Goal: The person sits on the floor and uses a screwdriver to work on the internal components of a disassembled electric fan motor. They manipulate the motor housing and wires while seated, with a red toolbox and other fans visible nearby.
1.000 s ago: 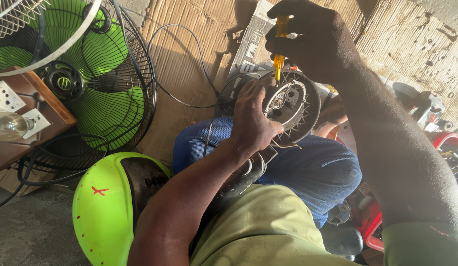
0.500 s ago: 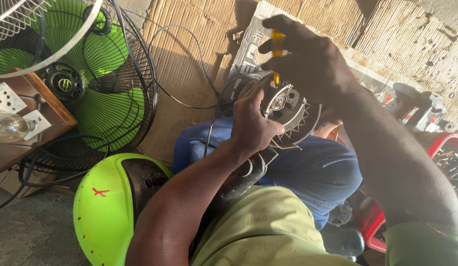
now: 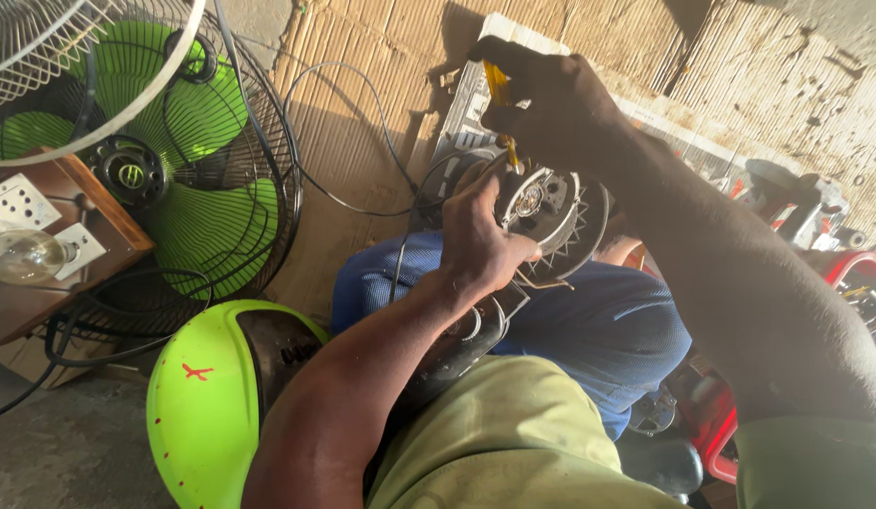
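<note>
My left hand (image 3: 476, 240) grips the rim of a round metal fan motor (image 3: 549, 203) that rests over my blue-clad knee (image 3: 589, 320). My right hand (image 3: 551, 104) is closed around a yellow-handled screwdriver (image 3: 499, 90), held upright with its tip down at the motor's face. A thin black cable (image 3: 363, 179) loops from the motor across the cardboard. The screwdriver's tip is partly hidden by my fingers.
A green-bladed fan in a black wire cage (image 3: 174, 179) lies at the left, beside a wooden board with white sockets and a bulb (image 3: 23, 254). A lime-green fan housing (image 3: 202, 405) sits below. Corrugated cardboard (image 3: 363, 94) covers the floor; red parts (image 3: 862, 273) are at the right.
My right hand and the screwdriver shifted slightly left and lower onto the motor. My left hand stays on the motor's rim.
</note>
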Available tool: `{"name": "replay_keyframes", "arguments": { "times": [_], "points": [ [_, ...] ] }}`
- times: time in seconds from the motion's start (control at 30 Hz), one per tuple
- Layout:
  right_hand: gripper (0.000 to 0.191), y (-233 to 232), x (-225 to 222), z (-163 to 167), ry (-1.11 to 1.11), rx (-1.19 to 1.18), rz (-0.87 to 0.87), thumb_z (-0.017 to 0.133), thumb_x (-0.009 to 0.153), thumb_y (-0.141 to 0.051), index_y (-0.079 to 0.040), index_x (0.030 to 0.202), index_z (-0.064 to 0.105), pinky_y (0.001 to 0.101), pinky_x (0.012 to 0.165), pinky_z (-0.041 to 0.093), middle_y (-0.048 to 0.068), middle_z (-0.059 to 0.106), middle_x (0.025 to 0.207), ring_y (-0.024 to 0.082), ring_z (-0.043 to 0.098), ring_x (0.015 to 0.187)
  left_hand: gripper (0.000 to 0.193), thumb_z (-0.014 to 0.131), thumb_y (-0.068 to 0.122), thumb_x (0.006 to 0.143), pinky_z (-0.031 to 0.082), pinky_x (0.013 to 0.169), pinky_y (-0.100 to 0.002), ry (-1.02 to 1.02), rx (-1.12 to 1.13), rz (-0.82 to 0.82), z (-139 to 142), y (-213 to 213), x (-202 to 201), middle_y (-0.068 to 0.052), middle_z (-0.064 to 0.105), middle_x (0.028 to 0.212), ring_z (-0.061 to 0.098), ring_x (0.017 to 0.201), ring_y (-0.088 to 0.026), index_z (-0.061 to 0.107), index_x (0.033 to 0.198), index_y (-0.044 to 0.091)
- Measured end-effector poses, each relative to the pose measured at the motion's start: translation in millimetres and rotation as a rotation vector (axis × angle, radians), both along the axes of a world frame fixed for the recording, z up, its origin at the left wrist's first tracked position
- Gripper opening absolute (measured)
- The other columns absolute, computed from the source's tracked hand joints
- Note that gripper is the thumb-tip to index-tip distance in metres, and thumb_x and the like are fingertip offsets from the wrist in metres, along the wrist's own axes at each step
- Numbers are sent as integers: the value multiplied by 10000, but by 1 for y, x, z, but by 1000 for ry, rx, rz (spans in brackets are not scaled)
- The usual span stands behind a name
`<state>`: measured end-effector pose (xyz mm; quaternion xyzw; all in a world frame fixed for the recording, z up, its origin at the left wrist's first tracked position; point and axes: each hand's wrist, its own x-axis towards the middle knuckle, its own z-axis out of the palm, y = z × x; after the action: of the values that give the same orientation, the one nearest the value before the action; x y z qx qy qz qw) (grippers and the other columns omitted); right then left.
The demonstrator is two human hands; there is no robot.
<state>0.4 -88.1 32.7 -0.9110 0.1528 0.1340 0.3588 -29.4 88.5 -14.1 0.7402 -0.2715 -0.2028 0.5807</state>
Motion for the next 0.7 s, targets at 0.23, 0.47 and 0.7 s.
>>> {"name": "replay_keyframes", "arguments": {
  "times": [0.23, 0.47, 0.7],
  "points": [
    [581, 3, -19, 29, -152, 238, 17, 746, 983, -170, -236, 1526, 548, 312, 761, 642, 80, 758, 1265, 174, 757, 956, 820, 927, 53, 428, 555, 907, -407, -33, -1, 7, -4, 0, 0, -161, 714, 1079, 687, 1021, -352, 652, 1198, -8],
    [577, 4, 5, 9, 211, 73, -14, 678, 921, -195, -329, 1462, 529, 310, 582, 605, 51, 779, 1120, 189, 746, 710, 714, 909, 89, 461, 570, 883, -402, 43, -8, -2, -4, 2, 3, -158, 730, 1025, 731, 955, -338, 674, 1129, -1],
    [343, -9, -27, 0, -462, -193, 264, 715, 972, -111, -295, 1257, 665, 285, 720, 605, 72, 771, 1170, 176, 734, 872, 540, 951, 137, 498, 568, 809, -413, 138, 214, -19, 2, 3, 6, -179, 732, 898, 734, 844, -342, 696, 950, -14]
  ]
}}
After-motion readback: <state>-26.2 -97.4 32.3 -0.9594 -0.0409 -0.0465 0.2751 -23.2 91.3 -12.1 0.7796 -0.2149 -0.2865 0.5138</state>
